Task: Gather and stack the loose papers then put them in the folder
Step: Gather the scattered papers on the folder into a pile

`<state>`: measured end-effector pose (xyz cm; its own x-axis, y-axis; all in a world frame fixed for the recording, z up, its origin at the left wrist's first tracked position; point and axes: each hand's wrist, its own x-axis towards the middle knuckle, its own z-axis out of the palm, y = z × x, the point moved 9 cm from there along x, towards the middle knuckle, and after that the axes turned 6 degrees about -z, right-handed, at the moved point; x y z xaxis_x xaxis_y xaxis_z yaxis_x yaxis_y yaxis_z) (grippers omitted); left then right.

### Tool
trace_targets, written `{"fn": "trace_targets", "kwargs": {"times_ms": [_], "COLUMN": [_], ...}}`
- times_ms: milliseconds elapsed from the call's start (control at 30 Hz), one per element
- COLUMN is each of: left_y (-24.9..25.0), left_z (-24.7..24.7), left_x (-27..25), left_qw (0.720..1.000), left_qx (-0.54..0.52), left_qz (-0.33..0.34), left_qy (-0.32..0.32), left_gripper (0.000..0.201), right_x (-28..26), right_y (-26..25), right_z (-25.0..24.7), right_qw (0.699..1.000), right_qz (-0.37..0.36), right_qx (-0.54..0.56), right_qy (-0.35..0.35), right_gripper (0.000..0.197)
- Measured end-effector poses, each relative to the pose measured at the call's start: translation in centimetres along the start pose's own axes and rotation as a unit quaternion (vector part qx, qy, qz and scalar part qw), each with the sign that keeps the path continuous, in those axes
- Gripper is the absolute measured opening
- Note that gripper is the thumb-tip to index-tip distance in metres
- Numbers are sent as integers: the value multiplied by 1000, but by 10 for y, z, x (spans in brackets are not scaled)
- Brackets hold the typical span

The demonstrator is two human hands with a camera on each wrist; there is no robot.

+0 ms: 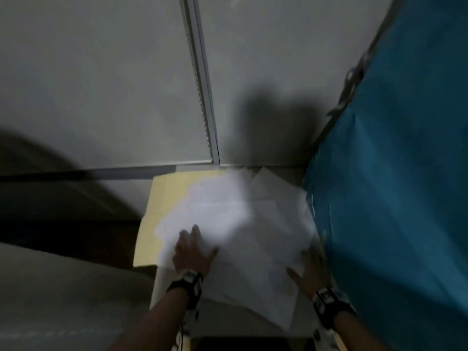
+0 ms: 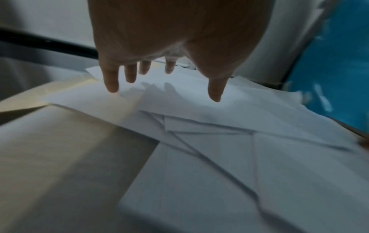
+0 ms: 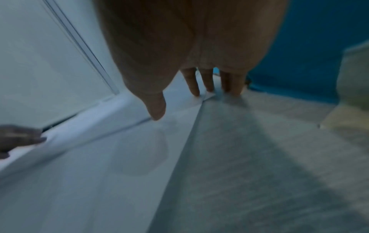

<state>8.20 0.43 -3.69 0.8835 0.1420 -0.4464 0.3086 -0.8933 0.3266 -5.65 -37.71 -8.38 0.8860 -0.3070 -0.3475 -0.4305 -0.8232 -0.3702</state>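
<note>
Several loose white papers [image 1: 243, 224] lie fanned and overlapping on the table, partly covering a cream folder [image 1: 164, 198] at their left. My left hand [image 1: 193, 249] lies flat with spread fingers [image 2: 110, 82] on the papers' left part [image 2: 199, 141]. At the papers' right edge [image 3: 99, 157] my right hand [image 1: 307, 269] rests with straight fingers [image 3: 192, 83], close to the blue cloth. Neither hand grips a sheet. The folder [image 2: 40, 97] shows as a tan strip beside the sheets.
A blue cloth panel [image 1: 392, 173] stands right beside the papers. A grey partition wall [image 1: 101, 84] with a metal seam [image 1: 200, 79] rises behind the table. The grey table top [image 1: 63, 287] extends to the left.
</note>
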Motion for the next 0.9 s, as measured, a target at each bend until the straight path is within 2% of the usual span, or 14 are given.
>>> {"fn": "trace_targets", "kwargs": {"times_ms": [67, 200, 300, 400, 433, 500, 567, 600, 633, 700, 733, 800, 833, 900], "left_y": [4, 3, 10, 22, 28, 41, 39, 35, 32, 30, 32, 43, 49, 52], "left_z": [-1, 20, 28, 29, 26, 11, -5, -13, -19, -23, -22, -17, -16, -21], "left_x": [17, 24, 30, 31, 32, 34, 42, 47, 50, 51, 51, 51, 50, 51], "left_qw": [999, 997, 994, 985, 982, 980, 988, 991, 989, 975, 967, 959, 956, 957], "left_qx": [-26, 57, 89, 114, 112, 89, 34, -5, -58, -176, -212, -246, -251, -228], "left_qz": [-20, -21, 26, 97, 126, 170, 147, 131, 125, 120, 121, 130, 139, 148], "left_qy": [-20, -47, -52, -82, -84, -55, 1, 31, 53, 70, 69, 63, 60, 97], "left_gripper": [113, 109, 104, 100, 102, 113, 122, 124, 123, 116, 109, 96, 88, 75], "right_x": [-2, 3, 15, 33, 38, 39, 30, 26, 23, 23, 25, 33, 37, 47], "right_y": [-6, -17, -34, -42, -47, -49, -36, -32, -32, -43, -47, -59, -68, -81], "right_z": [0, -4, -13, -15, -21, -43, -64, -63, -56, -39, -30, -17, -15, -13], "right_qw": [1000, 999, 998, 998, 997, 991, 965, 949, 939, 953, 963, 973, 977, 980], "right_qz": [-1, -15, -40, -39, -49, -33, 46, 78, 99, 100, 93, 68, 51, 40], "right_qx": [-28, -35, -28, 19, 50, 105, 188, 246, 289, 270, 243, 216, 205, 193], "right_qy": [-14, -28, -46, -48, -23, 78, 175, 180, 159, 91, 68, 40, 36, 42], "right_gripper": [105, 103, 97, 77, 68, 53, 34, 33, 48, 86, 99, 107, 105, 98]}}
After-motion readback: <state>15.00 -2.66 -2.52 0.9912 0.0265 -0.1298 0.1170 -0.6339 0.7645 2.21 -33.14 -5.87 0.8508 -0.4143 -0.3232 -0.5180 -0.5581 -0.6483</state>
